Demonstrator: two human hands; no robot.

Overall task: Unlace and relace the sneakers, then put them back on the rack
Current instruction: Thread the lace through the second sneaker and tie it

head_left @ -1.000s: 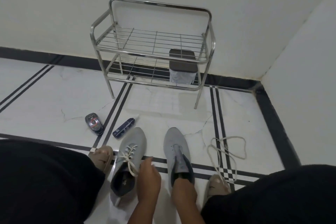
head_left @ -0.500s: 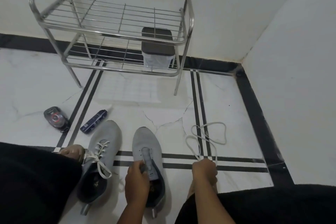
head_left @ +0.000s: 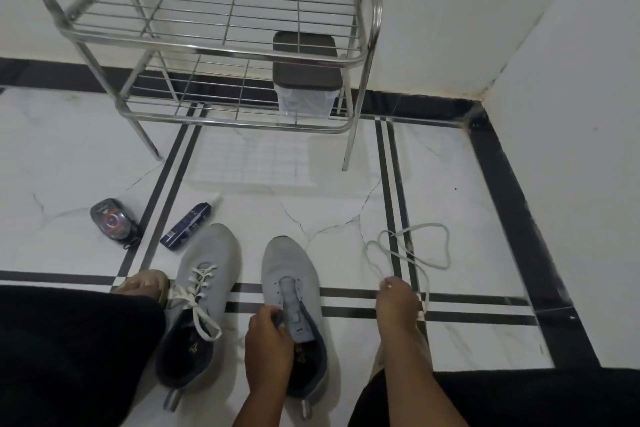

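The left shoe point(head_left: 199, 302) is lying on the floor with its white lace still in. Next to it, the left hand point(head_left: 266, 343) is now holding the tongue of the bare right shoe point(head_left: 294, 291), pinching it tight. The right hand point(head_left: 398, 305) has gone over to the loose lace point(head_left: 412, 250) on the floor and is closing on it, so lacing is starting again. The rack point(head_left: 221, 55) is waiting behind.
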